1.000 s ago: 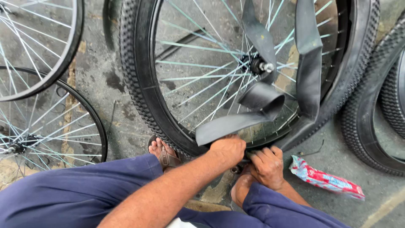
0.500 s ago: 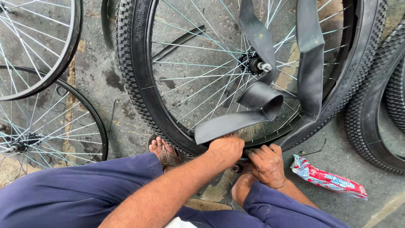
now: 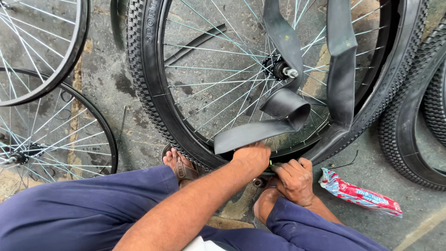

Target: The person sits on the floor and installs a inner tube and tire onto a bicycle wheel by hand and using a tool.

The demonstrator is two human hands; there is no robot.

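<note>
1. The inner tube (image 3: pixel 283 109), flat and black, is found looped loosely across the spokes of the bicycle wheel (image 3: pixel 223 79); one end lies folded near the hub (image 3: pixel 282 70), the other runs down to the rim at the bottom of the wheel, just in front of the person.
2. The left hand (image 3: pixel 253 158) is closed in a fist over the tube's lower end at the tyre (image 3: pixel 141 69) edge, gripping it.
3. The right hand (image 3: pixel 293 179) is pressed against the rim beside the left, fingers curled; what, if anything, is pinched beneath them cannot be told.
4. Judged step: the tube is being seated at the rim, most of it not yet tucked under the tyre.
5. Next move is judged to call for feeding the tube along evenly, without twists or pinching.
6. A sandalled foot (image 3: pixel 179 165) rests against the tyre. A red-and-white wrapper (image 3: pixel 360 193) lies on the concrete floor (image 3: pixel 121 125) to the right; bare spoked rims (image 3: pixel 46 116) stand to the left.
</note>
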